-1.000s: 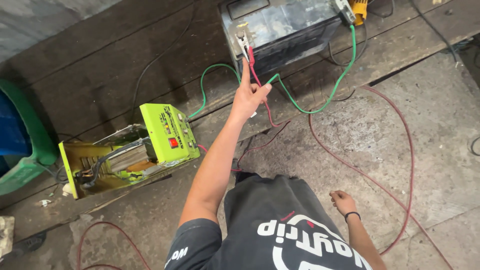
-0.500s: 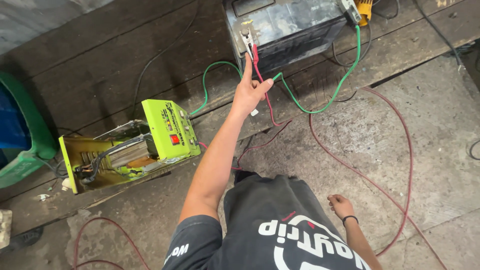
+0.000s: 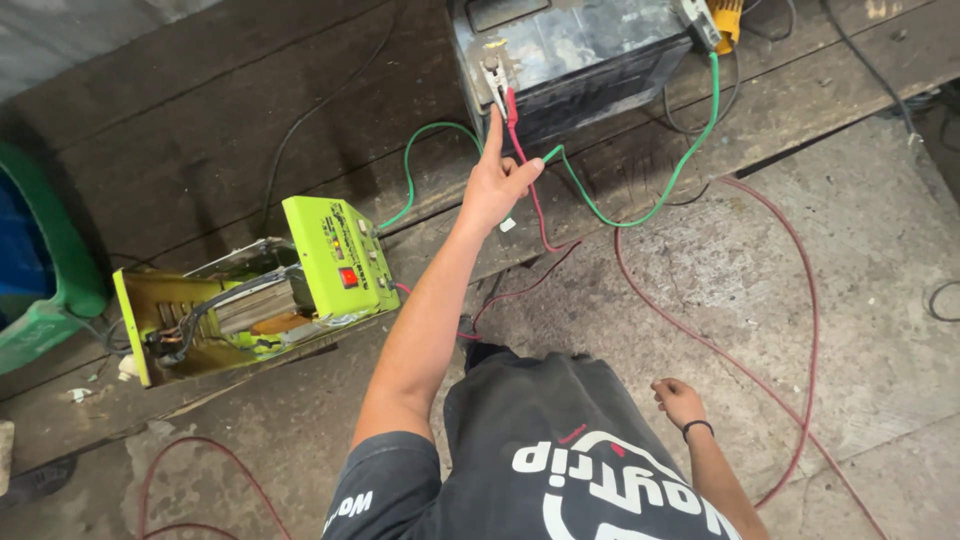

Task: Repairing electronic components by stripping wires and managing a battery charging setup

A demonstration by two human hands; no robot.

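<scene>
My left hand (image 3: 497,185) reaches up to a black car battery (image 3: 570,55) on the wooden bench. Its index finger points up and touches the clamp with the red grip (image 3: 500,92) on the battery's left terminal; thumb apart, other fingers curled, nothing held. A red wire (image 3: 535,215) runs down from that clamp past my hand. A green wire (image 3: 640,215) loops from a yellow clamp (image 3: 722,18) at the battery's right end. My right hand (image 3: 680,402), with a black wristband, hangs low over the concrete floor, loosely curled and empty.
A lime-green charger box (image 3: 335,262) with a red switch and an opened casing lies on the bench (image 3: 200,150) at the left. A green plastic container (image 3: 40,280) stands at the far left. Red cable (image 3: 790,330) loops across the floor.
</scene>
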